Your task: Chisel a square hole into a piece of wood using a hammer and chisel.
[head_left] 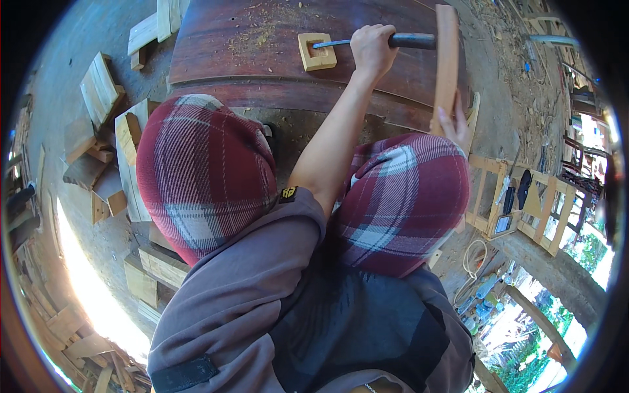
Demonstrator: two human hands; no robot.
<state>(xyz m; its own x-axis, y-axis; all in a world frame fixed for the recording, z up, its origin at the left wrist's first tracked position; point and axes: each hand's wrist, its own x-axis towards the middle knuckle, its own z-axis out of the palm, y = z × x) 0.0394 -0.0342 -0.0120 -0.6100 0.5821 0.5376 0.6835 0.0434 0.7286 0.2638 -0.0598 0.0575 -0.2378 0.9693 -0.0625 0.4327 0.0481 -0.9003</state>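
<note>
I squat over a broad dark red-brown plank [249, 33]. On it lies a small pale wooden block [316, 52] with a square recess cut into it. My left hand [372, 47] is shut on a chisel [413, 40] with a dark handle, and its metal blade tip rests inside the recess. My right hand [454, 123], just past my right knee, grips the lower end of a long reddish wooden stick [447, 59] that stands upright beside the chisel handle. My plaid-trousered knees hide the plank's near edge.
Pale offcut blocks [98, 88] and boards [131, 164] lie scattered on the ground at the left. A pale wooden frame [488, 196] stands at the right, with a coil of rope [473, 255] and plastic bottles [481, 291] below it. Sawdust covers the plank's far part.
</note>
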